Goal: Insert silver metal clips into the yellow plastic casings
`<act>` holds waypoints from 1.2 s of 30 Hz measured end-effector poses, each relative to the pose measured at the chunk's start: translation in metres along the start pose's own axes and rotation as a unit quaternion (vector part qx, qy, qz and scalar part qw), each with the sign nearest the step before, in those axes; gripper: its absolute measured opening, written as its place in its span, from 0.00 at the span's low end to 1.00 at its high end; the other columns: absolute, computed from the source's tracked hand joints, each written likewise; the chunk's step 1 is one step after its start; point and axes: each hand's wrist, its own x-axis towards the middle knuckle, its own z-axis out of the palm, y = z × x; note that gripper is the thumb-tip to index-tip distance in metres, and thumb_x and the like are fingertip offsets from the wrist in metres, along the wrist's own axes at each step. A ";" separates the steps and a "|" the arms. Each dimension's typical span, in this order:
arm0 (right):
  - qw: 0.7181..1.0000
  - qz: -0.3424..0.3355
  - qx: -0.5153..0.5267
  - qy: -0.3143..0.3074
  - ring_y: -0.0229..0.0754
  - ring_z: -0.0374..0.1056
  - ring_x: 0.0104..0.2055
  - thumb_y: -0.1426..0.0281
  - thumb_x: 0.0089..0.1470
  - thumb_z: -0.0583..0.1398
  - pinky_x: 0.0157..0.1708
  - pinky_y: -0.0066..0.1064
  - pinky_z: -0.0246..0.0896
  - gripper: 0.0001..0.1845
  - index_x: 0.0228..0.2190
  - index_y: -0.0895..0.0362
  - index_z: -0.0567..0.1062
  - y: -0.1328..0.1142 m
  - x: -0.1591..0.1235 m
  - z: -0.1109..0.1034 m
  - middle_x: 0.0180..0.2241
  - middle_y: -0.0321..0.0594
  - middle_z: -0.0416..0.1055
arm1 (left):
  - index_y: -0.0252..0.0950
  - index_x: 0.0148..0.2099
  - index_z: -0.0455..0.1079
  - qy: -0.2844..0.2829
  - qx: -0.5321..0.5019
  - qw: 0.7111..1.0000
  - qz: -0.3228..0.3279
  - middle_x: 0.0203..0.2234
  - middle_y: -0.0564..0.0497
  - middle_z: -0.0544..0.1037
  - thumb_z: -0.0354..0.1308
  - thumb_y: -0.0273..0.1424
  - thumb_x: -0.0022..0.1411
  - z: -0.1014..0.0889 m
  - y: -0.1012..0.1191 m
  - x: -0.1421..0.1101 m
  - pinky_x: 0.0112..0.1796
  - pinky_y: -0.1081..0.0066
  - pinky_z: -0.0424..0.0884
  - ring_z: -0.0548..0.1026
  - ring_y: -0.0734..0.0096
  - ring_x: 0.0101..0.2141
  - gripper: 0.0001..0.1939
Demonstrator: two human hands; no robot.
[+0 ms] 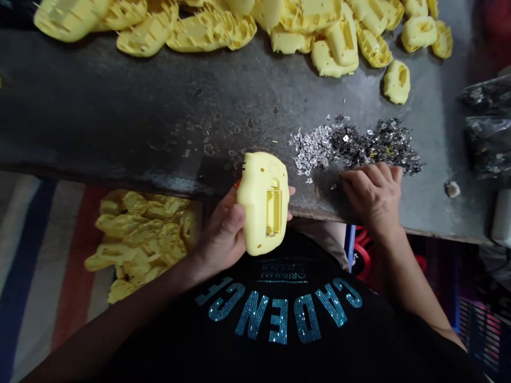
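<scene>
My left hand [224,234] grips a yellow plastic casing [257,210] just off the table's front edge, thumb on its near side and fingertips showing past its right side. The casing's outer face is turned up, with an oblong battery compartment, a few screw holes and small metal pieces at the compartment's lower end. My right hand [375,194] rests at the near edge of a heap of small metal battery contacts [355,143]. Its fingers are curled down, and the fingertips are hidden, so anything pinched there does not show.
Yellow casings [207,32] lie along the table's far side, and a small one [397,82] sits closer. More casings [143,234] fill a container below the table at left. Clear bags of metal parts [489,143] and a whitish lump [452,189] are at right on the grey table [120,111].
</scene>
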 end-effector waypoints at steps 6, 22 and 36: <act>0.995 0.055 0.083 -0.022 0.47 0.76 0.42 0.69 0.78 0.67 0.48 0.44 0.60 0.05 0.49 0.46 0.85 -0.002 -0.027 -0.020 0.41 0.35 0.87 | 0.39 0.71 0.84 -0.022 -0.003 0.999 -0.049 0.63 0.42 0.90 0.67 0.62 0.78 0.001 -0.004 0.002 0.35 0.69 0.83 0.90 0.58 0.43 0.37; 0.979 0.099 0.159 -0.083 0.52 0.81 0.46 0.65 0.74 0.68 0.51 0.46 0.69 0.07 0.46 0.48 0.89 0.021 -0.009 -0.015 0.44 0.42 0.87 | 0.31 0.71 0.77 -0.068 -0.085 0.979 -0.174 0.56 0.31 0.90 0.67 0.65 0.75 0.027 -0.005 0.010 0.17 0.78 0.70 0.89 0.61 0.36 0.44; 0.925 -0.079 0.369 -0.049 0.47 0.85 0.42 0.72 0.72 0.73 0.42 0.42 0.81 0.10 0.51 0.46 0.86 -0.035 0.014 -0.070 0.44 0.38 0.88 | 0.39 0.71 0.77 -0.123 -0.101 0.963 -0.220 0.41 0.44 0.89 0.70 0.60 0.75 0.034 -0.016 0.001 0.21 0.77 0.76 0.91 0.58 0.36 0.37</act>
